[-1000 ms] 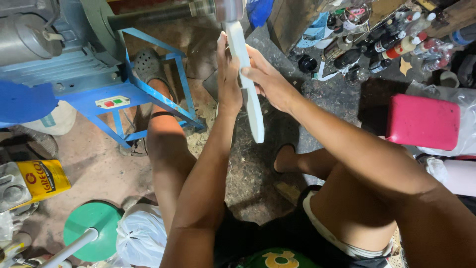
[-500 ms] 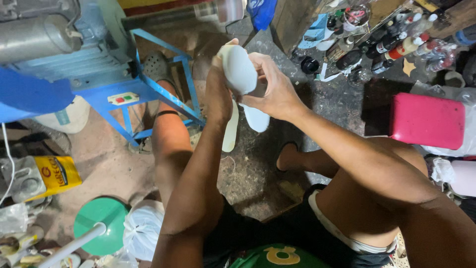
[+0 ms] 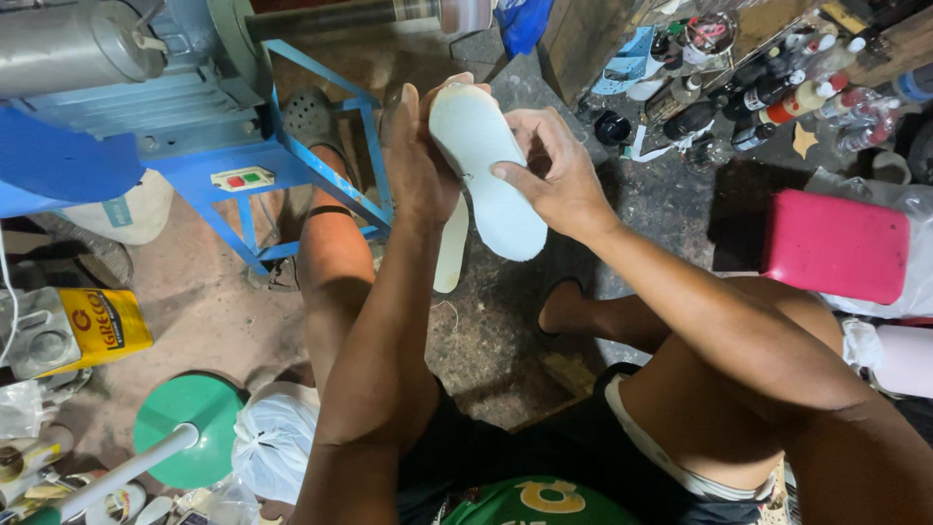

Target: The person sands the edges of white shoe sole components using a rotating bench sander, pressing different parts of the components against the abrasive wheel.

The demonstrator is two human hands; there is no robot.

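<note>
My two hands hold a white shoe sole (image 3: pixel 486 175) in front of me, its flat face turned toward the camera. My left hand (image 3: pixel 420 160) grips its left edge. On the right edge sits my right hand (image 3: pixel 554 175), thumb pressed on the face. A second pale sole (image 3: pixel 450 248) hangs behind and below the first, partly hidden by my left forearm.
A blue-framed machine (image 3: pixel 194 126) with a grey motor and a horizontal shaft stands ahead on the left. Several bottles (image 3: pixel 768 97) lie at the upper right. A red stool (image 3: pixel 836 243) is on the right. A yellow can (image 3: pixel 87 326), a green disc (image 3: pixel 190 428) and a white bag (image 3: pixel 272 442) are on the floor at the left.
The sole was edge-on up near the machine's shaft; my hands have drawn it back and turned its flat face toward me. A second sole now shows behind it.
</note>
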